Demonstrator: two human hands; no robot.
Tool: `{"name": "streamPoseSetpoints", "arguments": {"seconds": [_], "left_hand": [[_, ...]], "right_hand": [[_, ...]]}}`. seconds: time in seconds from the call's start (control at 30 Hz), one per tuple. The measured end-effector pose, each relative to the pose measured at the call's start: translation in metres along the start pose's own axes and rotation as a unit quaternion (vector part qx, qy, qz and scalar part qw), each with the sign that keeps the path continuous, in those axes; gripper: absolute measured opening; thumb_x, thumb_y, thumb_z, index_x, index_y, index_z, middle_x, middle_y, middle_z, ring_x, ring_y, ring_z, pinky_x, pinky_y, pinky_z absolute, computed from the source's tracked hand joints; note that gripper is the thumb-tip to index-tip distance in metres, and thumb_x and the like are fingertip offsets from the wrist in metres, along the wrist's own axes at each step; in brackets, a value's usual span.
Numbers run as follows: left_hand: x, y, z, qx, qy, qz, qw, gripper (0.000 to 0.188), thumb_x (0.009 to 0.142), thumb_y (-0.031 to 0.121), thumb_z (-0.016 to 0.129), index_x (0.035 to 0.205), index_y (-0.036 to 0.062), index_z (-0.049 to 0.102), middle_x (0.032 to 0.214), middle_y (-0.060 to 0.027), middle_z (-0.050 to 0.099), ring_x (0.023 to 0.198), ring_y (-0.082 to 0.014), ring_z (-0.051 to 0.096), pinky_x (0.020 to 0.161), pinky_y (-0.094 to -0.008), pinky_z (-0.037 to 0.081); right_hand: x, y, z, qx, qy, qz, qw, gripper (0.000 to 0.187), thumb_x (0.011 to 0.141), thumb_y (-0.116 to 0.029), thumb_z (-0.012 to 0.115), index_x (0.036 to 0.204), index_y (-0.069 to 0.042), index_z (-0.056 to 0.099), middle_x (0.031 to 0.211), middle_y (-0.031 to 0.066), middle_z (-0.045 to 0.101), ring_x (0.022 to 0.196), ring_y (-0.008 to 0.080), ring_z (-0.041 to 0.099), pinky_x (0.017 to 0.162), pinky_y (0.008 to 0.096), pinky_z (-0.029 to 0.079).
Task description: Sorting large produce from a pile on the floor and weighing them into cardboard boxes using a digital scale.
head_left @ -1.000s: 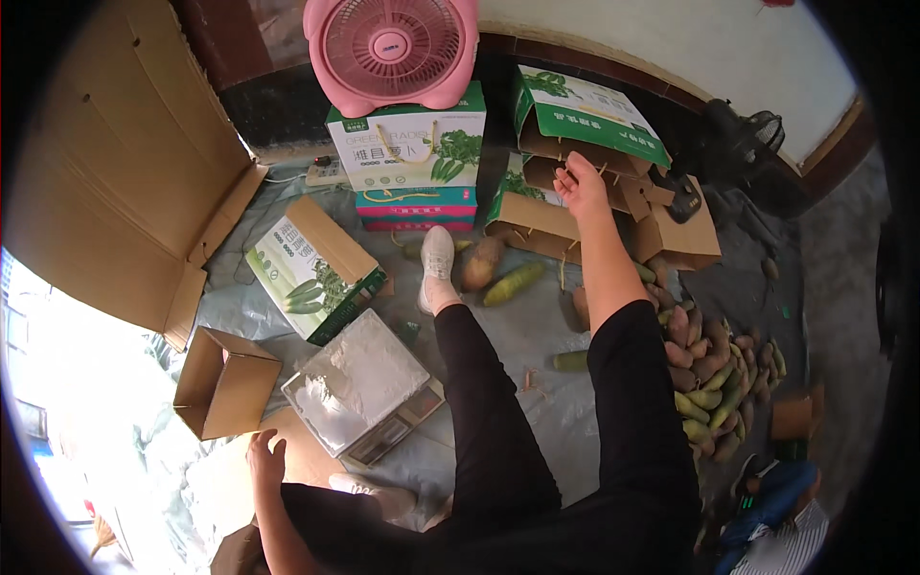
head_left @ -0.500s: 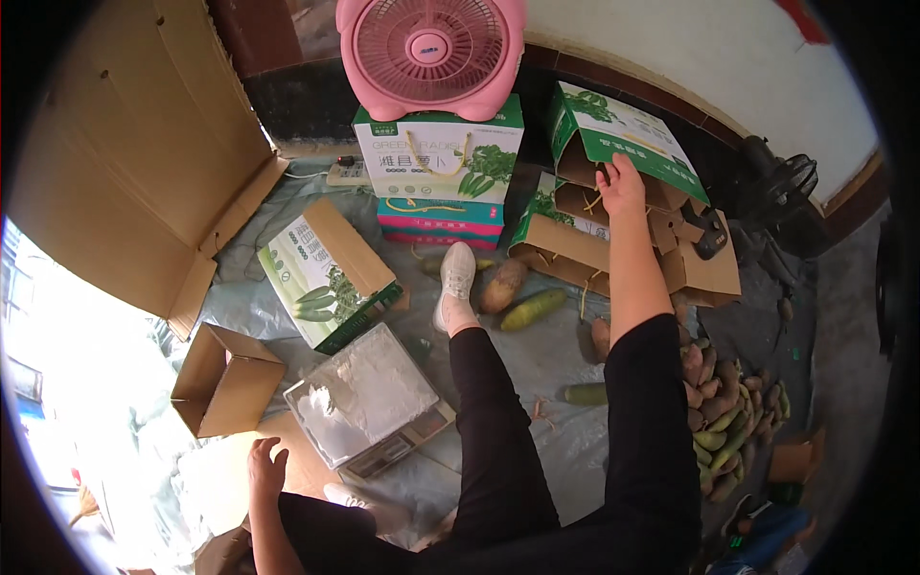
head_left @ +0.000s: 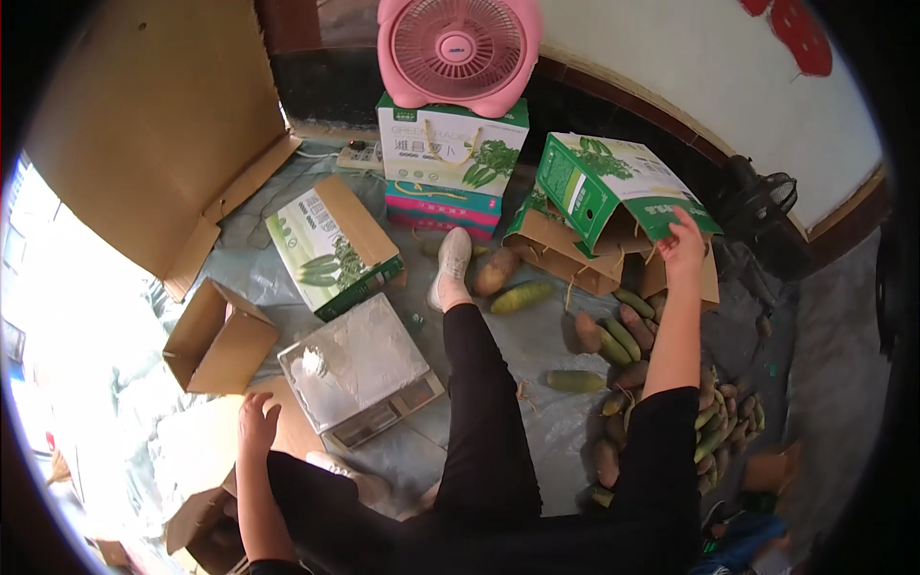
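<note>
My right hand (head_left: 680, 247) reaches far right, its fingers bent over the edge of a green flap on a white-and-green radish carton (head_left: 621, 180). This carton is tilted, its open side toward me, above another open carton (head_left: 565, 251). My left hand (head_left: 257, 422) hangs at the lower left with thumb and fingers apart, holding nothing. Nearest to it are a small brown cardboard box (head_left: 216, 340) and a weighing scale (head_left: 356, 369) with a silvery platform. A third white-and-green carton (head_left: 326, 251) lies behind the scale.
A pink fan (head_left: 458, 48) stands on a radish carton (head_left: 450, 144) over a pink-and-blue box (head_left: 443, 209). Green radishes (head_left: 522, 297) and a pile of radishes (head_left: 728, 422) lie on the plastic sheet. A dark fan (head_left: 762, 206) stands at the wall. Tall cardboard (head_left: 144, 125) rises left.
My right hand has moved right and down in the picture. The carton at it has turned, showing its green side panel. The view has shifted, and more radishes show beneath my right arm.
</note>
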State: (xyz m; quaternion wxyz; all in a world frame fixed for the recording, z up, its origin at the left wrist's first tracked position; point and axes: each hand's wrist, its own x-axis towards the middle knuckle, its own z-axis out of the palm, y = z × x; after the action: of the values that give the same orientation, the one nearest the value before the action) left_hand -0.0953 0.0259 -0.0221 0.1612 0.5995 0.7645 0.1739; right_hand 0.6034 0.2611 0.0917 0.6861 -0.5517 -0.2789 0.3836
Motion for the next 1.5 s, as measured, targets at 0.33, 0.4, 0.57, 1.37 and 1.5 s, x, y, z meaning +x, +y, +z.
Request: {"name": "streamPoseSetpoints", "arguments": {"seconds": [0.33,0.4,0.57,1.37,1.5], "left_hand": [[-0.015,0.001,-0.013,-0.024,0.008,-0.015,1.0,0.025,0.073,0.012,0.065,0.096,0.0002,0.063,0.098,-0.0186,0.059,0.094,-0.0354,0.056,0.082,-0.0392,0.045],[-0.02,-0.004,-0.015,-0.038,0.014,-0.027,0.999,0.025,0.074,0.012,0.065,0.096,-0.0002,0.063,0.099,-0.0186,0.059,0.094,-0.0348,0.056,0.082,-0.0389,0.045],[-0.032,-0.012,-0.024,-0.056,0.03,-0.018,0.998,0.024,0.075,0.012,0.064,0.096,-0.0005,0.063,0.099,-0.0177,0.059,0.094,-0.0343,0.056,0.082,-0.0385,0.045],[-0.052,-0.011,-0.043,-0.194,-0.015,-0.018,0.981,0.042,0.083,0.022,0.062,0.12,0.0051,0.052,0.107,-0.0152,0.06,0.099,-0.0259,0.058,0.087,-0.0369,0.045],[-0.05,-0.019,-0.039,-0.251,-0.042,-0.03,0.967,0.047,0.087,0.025,0.058,0.128,0.0063,0.046,0.107,-0.0173,0.06,0.102,-0.0228,0.057,0.088,-0.0345,0.044]], "right_hand": [[-0.028,-0.104,0.056,0.034,-0.074,-0.057,0.995,0.036,0.082,-0.004,0.051,0.118,-0.007,0.056,0.085,0.0042,0.058,0.072,0.0121,0.054,0.066,0.0252,0.048],[-0.037,-0.102,0.062,0.041,-0.063,-0.04,0.996,0.035,0.082,-0.003,0.051,0.117,-0.007,0.057,0.084,0.0033,0.057,0.072,0.0116,0.052,0.066,0.0246,0.047],[-0.067,-0.101,0.074,0.062,-0.083,0.0,0.995,0.033,0.082,-0.004,0.053,0.114,-0.007,0.059,0.084,0.0003,0.054,0.07,0.0096,0.048,0.065,0.0229,0.046],[-0.338,0.039,0.273,0.068,-0.341,0.122,0.929,0.019,0.081,-0.005,0.058,0.1,-0.003,0.061,0.086,0.0047,0.062,0.069,0.0143,0.061,0.061,0.026,0.051],[-0.38,0.067,0.293,0.036,-0.465,0.105,0.878,0.039,0.082,-0.009,0.059,0.119,0.001,0.05,0.096,0.0095,0.061,0.077,0.0161,0.061,0.062,0.0263,0.051]]}}
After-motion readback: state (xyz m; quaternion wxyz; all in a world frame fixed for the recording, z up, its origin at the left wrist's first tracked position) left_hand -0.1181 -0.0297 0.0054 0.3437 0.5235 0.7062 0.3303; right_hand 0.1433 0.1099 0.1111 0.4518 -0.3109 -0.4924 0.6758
